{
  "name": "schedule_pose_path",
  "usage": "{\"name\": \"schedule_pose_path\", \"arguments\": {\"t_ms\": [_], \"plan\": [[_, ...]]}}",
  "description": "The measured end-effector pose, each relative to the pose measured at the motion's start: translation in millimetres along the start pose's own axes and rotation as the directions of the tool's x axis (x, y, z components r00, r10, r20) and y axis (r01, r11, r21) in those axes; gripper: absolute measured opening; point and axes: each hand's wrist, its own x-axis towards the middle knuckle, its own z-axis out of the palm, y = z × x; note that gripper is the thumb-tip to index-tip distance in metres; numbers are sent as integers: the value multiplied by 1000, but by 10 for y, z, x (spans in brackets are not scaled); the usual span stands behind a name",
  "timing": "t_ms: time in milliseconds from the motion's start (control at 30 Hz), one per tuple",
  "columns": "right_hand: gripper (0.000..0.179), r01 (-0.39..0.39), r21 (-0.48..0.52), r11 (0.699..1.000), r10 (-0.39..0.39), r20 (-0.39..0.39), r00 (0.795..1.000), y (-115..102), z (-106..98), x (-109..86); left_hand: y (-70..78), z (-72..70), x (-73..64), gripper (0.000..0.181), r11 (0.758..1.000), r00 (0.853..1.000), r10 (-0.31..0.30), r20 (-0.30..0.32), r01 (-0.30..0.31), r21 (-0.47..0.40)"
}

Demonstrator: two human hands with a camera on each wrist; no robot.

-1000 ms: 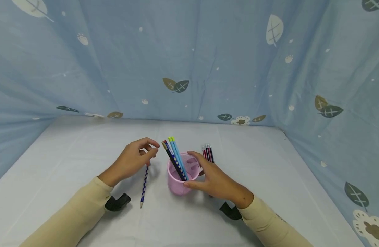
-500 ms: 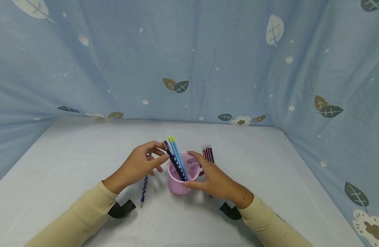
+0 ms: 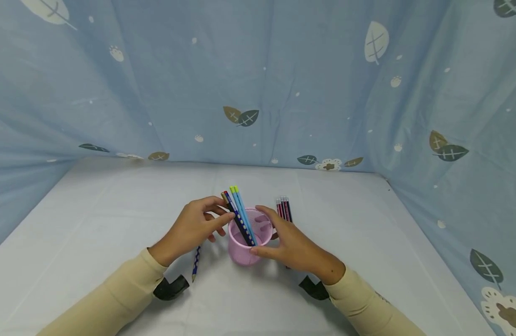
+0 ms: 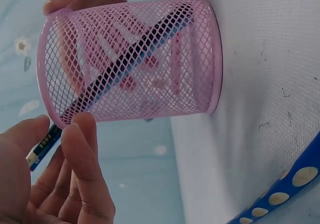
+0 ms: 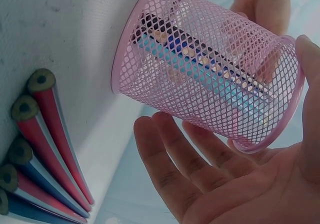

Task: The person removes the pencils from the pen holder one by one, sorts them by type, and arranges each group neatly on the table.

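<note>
A pink mesh pencil cup (image 3: 241, 255) stands upright on the white table. Black, dotted blue and light blue pencils (image 3: 244, 217) lean in it toward the left. My right hand (image 3: 293, 242) holds the cup from the right, thumb on the near rim, other fingers round the far side. At the left rim my left hand (image 3: 199, 221) has its thumb and fingers on either side of the black pencil (image 4: 47, 140), pinching it near its upper end. A dotted blue pencil (image 3: 196, 266) lies on the table below my left hand, partly hidden by it.
Several red and dark pencils (image 3: 284, 209) lie side by side on the table to the right of the cup, partly under my right hand. A blue leaf-print cloth (image 3: 258, 84) hangs behind the table (image 3: 128, 200) and along its sides.
My left hand has moved right, from over the loose dotted pencil to the pencils in the cup. The right hand and the cup have stayed in place.
</note>
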Motion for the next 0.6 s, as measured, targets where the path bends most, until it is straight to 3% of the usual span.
{"name": "schedule_pose_path", "arguments": {"t_ms": [233, 600], "plan": [[91, -4, -3, 1000, 4, 2, 1000, 3, 9, 1, -2, 27, -9, 28, 1000, 1000, 12, -3, -12, -15], [91, -16, 4, 1000, 16, 9, 1000, -16, 6, 3, 1, 38, 1, 21, 1000, 1000, -22, -4, 22, -22]]}}
